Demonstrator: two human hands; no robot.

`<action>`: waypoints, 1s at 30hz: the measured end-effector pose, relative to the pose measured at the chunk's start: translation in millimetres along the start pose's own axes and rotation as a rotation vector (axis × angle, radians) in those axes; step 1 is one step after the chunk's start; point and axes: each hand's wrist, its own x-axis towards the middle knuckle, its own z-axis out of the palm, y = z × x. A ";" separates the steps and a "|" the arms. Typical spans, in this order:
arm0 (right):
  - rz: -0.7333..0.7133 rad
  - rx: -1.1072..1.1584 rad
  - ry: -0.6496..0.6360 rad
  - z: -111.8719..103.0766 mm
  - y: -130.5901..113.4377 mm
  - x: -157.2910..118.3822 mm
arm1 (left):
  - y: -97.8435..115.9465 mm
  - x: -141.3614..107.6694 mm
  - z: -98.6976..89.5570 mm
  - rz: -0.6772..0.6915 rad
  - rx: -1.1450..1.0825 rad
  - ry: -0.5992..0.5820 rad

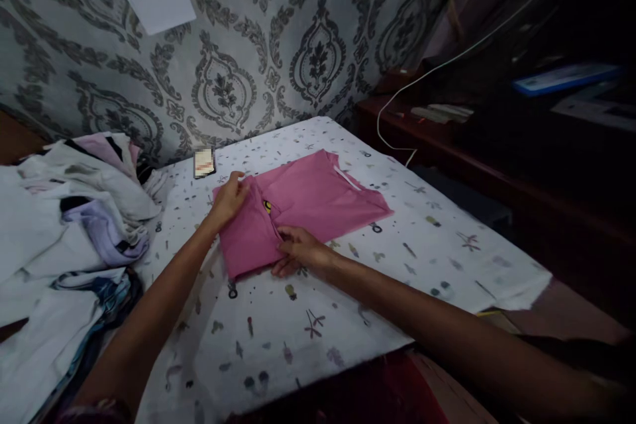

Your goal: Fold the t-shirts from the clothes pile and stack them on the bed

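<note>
A pink T-shirt [318, 192] lies on the patterned white sheet, its neckline toward the right. Its left part is folded over, and a small yellow and black mark shows near the fold's edge. My left hand [232, 197] is at the far side of the folded part, its fingers bent on the cloth. At the near side, my right hand [304, 250] pinches the folded edge, thumb on top and the other fingers lower down. Cloth and hand partly hide the fingertips of both hands.
A heap of clothes [99, 212] lies at the left. A phone-like object [204, 163] rests near the wall. A white cable [437, 67] hangs down at the right beside a dark red shelf [370, 108]. The white sheet [358, 305] drops off at the front edge.
</note>
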 end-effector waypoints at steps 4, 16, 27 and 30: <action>0.021 0.030 -0.019 -1.9 -3.2 -1.3 | 8.2 -75.6 -15.1 0.198 0.014 0.001; -0.023 0.163 0.032 5.6 -7.1 3.4 | 25.5 -167.6 0.5 0.080 0.393 0.080; 0.024 -0.048 0.075 8.7 -3.7 -5.2 | 22.7 -191.7 -15.5 0.048 0.399 0.012; 0.015 -0.053 0.062 7.8 -5.0 -5.7 | 28.1 -175.1 -27.8 0.155 0.199 -0.029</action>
